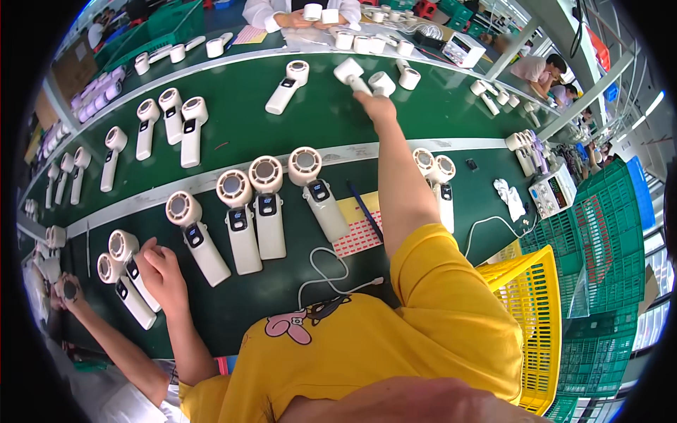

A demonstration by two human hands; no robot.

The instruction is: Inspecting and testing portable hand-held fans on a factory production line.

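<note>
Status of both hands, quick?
Left hand: fingers loosely bent beside a cream fan; whether it grips anything can't be told.
Right hand: closed on the handle of a white fan.

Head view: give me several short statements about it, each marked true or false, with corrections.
1. The right hand is on the handle of a white, round-headed handheld fan. True.
2. The left hand grips the yellow slatted plastic basket. False: it is beside two white round-headed fans; the basket is at the person's right.
3. A thin white cable lies on the dark green tabletop. True.
4. The slim dark blue stick lies inside the basket. False: it lies by the red-marked paper sheet.
</note>
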